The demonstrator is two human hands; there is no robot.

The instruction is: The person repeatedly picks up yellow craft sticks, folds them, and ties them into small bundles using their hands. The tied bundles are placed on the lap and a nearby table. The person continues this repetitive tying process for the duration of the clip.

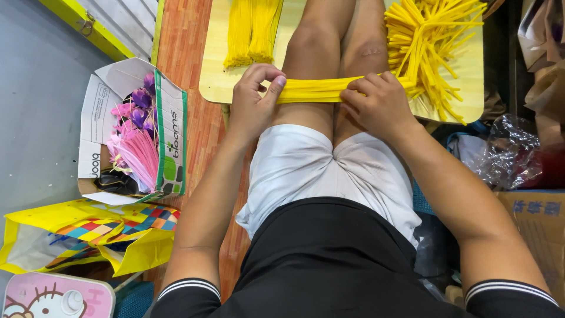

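Both hands, left (252,97) and right (378,105), grip pinching a yellow stick bundle (315,90) across the knees

Beyond my hands a pale yellow board (218,88) lies across the floor — on it, past my left grip, two neat yellow stem bundles (252,29); past my right grip, a loose heap of yellow stems (432,41).

A cardboard box (170,138) is sitting open on the floor at the left, holding pink and purple flowers (134,138). Just below it a yellow bag (76,235) is lying slumped, with a pink case (56,297) poking in beneath. Crumpled plastic (509,150) is resting at the right above another carton (538,227).
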